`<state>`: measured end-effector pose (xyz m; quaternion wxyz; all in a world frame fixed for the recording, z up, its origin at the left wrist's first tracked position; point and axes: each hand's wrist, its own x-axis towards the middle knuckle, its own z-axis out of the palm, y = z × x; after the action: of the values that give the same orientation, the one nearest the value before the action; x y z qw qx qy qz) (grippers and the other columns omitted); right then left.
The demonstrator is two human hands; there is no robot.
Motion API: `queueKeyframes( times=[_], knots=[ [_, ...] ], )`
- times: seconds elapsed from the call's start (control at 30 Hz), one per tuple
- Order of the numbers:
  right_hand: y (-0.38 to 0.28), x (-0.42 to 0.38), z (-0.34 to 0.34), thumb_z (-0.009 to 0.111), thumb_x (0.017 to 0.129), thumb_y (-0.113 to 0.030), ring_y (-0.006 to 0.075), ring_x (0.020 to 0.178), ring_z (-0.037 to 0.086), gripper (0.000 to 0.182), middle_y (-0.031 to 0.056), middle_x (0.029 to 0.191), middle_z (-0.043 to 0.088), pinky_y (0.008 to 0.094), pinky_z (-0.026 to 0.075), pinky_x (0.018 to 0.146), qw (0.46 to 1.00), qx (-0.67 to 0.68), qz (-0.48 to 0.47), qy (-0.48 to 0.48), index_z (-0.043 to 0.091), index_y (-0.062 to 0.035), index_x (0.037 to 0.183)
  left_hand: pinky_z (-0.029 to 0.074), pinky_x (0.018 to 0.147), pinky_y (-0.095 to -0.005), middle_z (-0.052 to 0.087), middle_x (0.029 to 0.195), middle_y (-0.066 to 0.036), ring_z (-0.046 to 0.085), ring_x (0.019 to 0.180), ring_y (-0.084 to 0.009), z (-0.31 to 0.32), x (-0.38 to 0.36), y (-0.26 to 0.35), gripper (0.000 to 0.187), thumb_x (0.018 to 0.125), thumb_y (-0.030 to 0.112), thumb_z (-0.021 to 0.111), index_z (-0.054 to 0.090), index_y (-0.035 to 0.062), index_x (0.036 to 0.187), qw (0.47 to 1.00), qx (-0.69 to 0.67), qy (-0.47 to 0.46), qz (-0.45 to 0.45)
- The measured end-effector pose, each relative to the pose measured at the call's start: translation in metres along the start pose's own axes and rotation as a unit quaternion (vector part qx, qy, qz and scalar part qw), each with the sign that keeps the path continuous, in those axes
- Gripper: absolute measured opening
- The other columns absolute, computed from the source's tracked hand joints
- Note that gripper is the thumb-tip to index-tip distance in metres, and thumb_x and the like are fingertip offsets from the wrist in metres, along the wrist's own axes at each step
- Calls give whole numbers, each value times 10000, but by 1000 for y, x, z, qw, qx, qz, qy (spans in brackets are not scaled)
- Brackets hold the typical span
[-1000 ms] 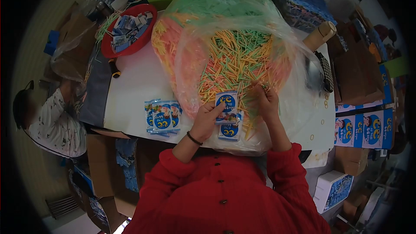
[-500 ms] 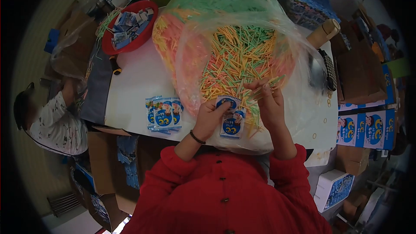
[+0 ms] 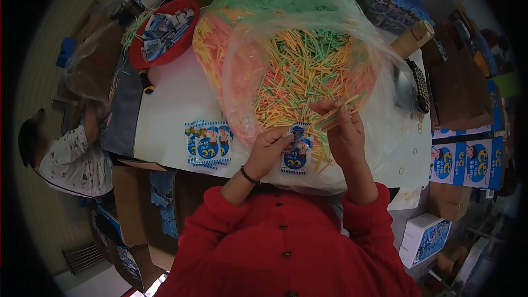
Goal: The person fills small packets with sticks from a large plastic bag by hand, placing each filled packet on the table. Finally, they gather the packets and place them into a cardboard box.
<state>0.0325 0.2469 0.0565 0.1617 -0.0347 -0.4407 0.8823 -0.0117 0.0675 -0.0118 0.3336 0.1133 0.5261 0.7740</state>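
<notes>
two bare hands work at the near edge of a white table (image 3: 170,104), seen from above. the left hand (image 3: 269,148) pinches a small blue-and-white packet (image 3: 297,132) at its upper corner between thumb and forefinger, fingers curled around it. a second packet of the same print (image 3: 297,160) lies just below it, on the clear plastic bag (image 3: 242,71); whether the two packets touch cannot be told. the right hand (image 3: 344,129) is closed on a small bunch of coloured sticks (image 3: 342,109), whose tips fan out up and to the right beyond the fingertips. the held sticks are just beside the held packet, to its right. both hands are over the near lip of the bag, which is wide open and heaped with green, orange, yellow and pink sticks (image 3: 302,66). the bag covers most of the table's middle and far side.

left of the hands, a short row of overlapping packets (image 3: 208,144) lies flat on the bare table. at the far left corner a red basin (image 3: 137,58) holds more packets. a cardboard tube (image 3: 410,41) lies at the bag's right side, and small rubber bands (image 3: 415,129) are scattered on the table near it. printed cartons (image 3: 467,162) stand at the right. another person in a patterned white sleeve (image 3: 69,157) is at the far left, well apart.
</notes>
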Motion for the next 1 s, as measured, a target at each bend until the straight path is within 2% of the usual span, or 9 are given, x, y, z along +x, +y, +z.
queueKeyframes(
  times=[0.23,0.33,0.47,0.53,0.67,0.73,0.83,0.87,1.0],
  knots=[
    [16,-14,-6,412,1018,-198,257,1104,582,190,147,1177,597,380,440,959,986,-162,8,-29,509,-37,1050,487,753,-270,644,882,-20,593,802,-101,-6,10,-2,219,992,224,510,636,75,893,957,-275,15,87],
    [41,-27,-11,416,1018,-198,211,1022,591,195,152,1207,588,335,458,881,989,-147,25,15,513,-32,1044,486,771,-313,613,807,-27,594,806,-140,13,11,15,304,1003,297,473,557,96,791,946,-282,132,88],
    [46,-43,-8,416,1016,-190,173,952,582,182,129,1173,597,303,458,835,985,-136,105,-13,517,-42,1046,482,795,-324,615,850,-28,587,822,-137,12,14,5,305,1005,307,465,550,91,807,949,-271,109,122],
    [45,-38,-7,448,1004,-152,125,945,550,179,66,1073,603,254,422,829,976,-173,132,-25,530,-10,1076,464,868,-333,631,1001,-41,592,952,-152,5,18,-2,190,1005,225,477,591,73,1003,942,-287,-20,174],
    [10,-9,-8,514,927,-54,176,916,575,138,84,1009,599,279,439,823,918,-386,42,-77,547,-9,1054,440,968,-344,600,1158,-78,557,1101,-187,22,5,32,302,937,118,577,531,46,1227,960,-225,73,149],
    [-8,3,-15,561,797,12,268,928,585,239,118,975,587,340,462,834,736,-607,-166,-249,558,-20,1034,347,1075,-386,489,1339,-110,413,1288,-233,-1,5,53,613,830,66,650,394,31,1385,950,107,97,276],
    [-19,10,-14,570,714,19,345,968,567,314,128,982,584,410,471,847,656,-629,-198,-368,556,-22,1024,326,1064,-378,473,1347,-140,358,1325,-224,-4,-3,82,685,779,94,679,385,25,1395,836,473,9,278],
    [-18,9,-11,570,714,19,345,968,567,314,128,982,584,410,471,847,655,-628,-197,-372,556,-22,1024,345,1040,-365,525,1296,-145,408,1293,-211,1,-4,86,613,795,87,665,440,17,1361,748,602,-33,278],
    [-13,12,-11,563,766,14,320,983,573,255,124,1025,600,384,464,890,692,-585,-179,-382,544,-18,1018,424,925,-322,658,1099,-73,573,1078,-165,-8,6,63,415,831,143,660,595,-2,1215,760,616,-180,100]
  ],
)
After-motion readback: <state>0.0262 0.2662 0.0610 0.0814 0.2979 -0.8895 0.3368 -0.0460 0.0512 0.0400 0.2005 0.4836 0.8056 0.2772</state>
